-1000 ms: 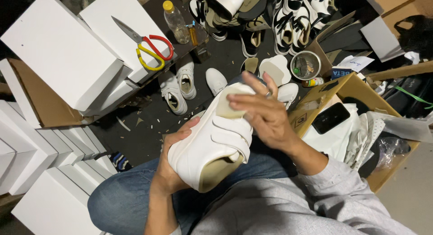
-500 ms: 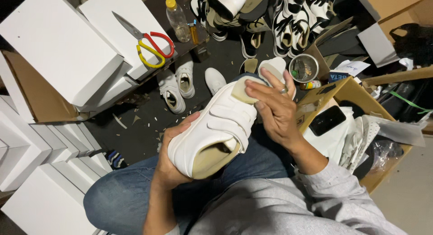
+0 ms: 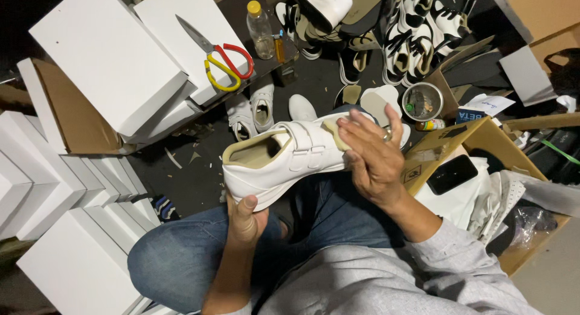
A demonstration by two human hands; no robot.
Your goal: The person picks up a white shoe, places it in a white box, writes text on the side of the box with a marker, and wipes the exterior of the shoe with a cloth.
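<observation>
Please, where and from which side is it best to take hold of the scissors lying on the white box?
Probably by the looped handles of the scissors, one red and one yellow, coming from above. They lie flat on the lid of the white box, blades shut and pointing up-left, away from the person. The handles face the person and lie nearer, clear of the bottle.

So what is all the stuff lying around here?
white shoe: one, white with straps, held over the lap
tan pad: one, under the right fingers on the shoe
scissors: one, red and yellow handles, on a white box
white boxes: many, stacked at left
bottle: one, clear with yellow cap, top centre
small shoes: a pair, white, on the floor
round tin: one, right of centre
phone: one, black, in the cardboard box
left hand: grips the heel
right hand: on the toe end
</observation>
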